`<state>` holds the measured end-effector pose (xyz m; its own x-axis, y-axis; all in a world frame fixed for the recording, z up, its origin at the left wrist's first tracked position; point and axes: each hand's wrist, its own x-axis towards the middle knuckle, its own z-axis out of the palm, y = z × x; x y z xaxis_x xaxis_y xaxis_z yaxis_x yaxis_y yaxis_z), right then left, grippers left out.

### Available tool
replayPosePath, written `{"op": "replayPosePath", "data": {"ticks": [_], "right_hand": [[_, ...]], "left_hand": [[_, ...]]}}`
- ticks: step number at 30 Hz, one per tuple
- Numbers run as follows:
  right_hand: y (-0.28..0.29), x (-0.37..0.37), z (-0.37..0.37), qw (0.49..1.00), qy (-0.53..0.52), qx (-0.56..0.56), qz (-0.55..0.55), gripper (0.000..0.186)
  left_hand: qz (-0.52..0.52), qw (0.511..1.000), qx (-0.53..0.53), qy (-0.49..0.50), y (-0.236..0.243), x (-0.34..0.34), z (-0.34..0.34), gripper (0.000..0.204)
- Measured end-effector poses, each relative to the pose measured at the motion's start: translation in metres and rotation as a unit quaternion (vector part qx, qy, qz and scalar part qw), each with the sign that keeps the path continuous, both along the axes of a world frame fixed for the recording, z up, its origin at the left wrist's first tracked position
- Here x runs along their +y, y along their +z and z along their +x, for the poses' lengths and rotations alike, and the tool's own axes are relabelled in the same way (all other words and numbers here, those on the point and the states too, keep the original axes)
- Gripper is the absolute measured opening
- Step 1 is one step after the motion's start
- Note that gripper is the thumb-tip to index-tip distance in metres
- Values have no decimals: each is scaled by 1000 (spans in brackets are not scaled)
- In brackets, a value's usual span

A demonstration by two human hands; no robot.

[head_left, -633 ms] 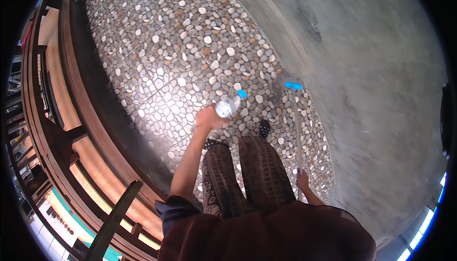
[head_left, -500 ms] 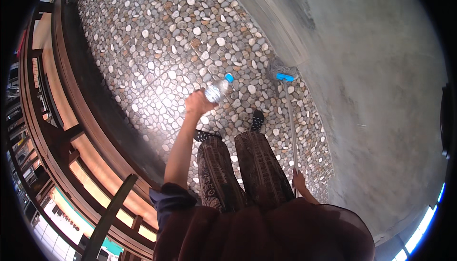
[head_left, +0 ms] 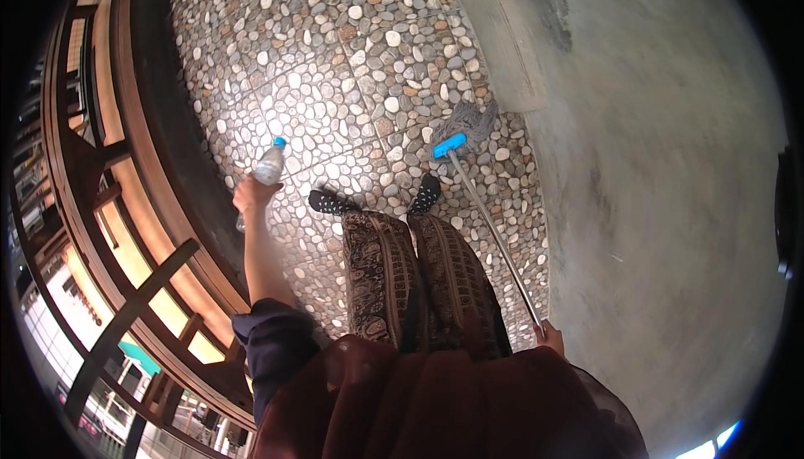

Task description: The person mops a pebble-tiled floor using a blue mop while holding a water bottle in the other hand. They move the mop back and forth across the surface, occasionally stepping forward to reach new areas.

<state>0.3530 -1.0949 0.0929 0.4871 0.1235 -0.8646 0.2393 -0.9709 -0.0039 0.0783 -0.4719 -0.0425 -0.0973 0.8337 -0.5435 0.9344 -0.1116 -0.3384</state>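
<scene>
A clear plastic bottle (head_left: 269,166) with a blue cap is gripped in my left hand (head_left: 254,194), out to the left above the pebbled floor. The cap end points away from me. Low on the right, my right hand (head_left: 550,338) is closed around the metal handle of a mop (head_left: 496,237). The mop's blue head (head_left: 450,146) and grey strings (head_left: 471,126) rest on the pebbles ahead of my feet, near the wall on the right.
Pebbled floor (head_left: 318,74) stretches ahead, with a grey concrete wall (head_left: 653,208) on the right. A brown wooden railing (head_left: 117,153) curves along the left. My feet in dark dotted socks (head_left: 426,194) stand just behind the mop head.
My left hand has carried the bottle to the left. The mop head has shifted left and its handle now slants more, while my right hand has moved slightly right.
</scene>
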Motion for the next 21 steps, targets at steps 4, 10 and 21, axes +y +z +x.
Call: {"op": "replayPosePath", "data": {"ticks": [4, 10, 21], "right_hand": [[-62, 50, 30, 992, 101, -36, 72, 35], [-151, 228, 100, 973, 104, -51, 199, 40], [-151, 268, 127, 982, 173, 14, 80, 40]], "left_hand": [[87, 990, -12, 109, 24, -17, -67, 69], [203, 960, -29, 192, 49, -51, -122, 77], [274, 865, -210, 365, 20, -146, -97, 70]]}}
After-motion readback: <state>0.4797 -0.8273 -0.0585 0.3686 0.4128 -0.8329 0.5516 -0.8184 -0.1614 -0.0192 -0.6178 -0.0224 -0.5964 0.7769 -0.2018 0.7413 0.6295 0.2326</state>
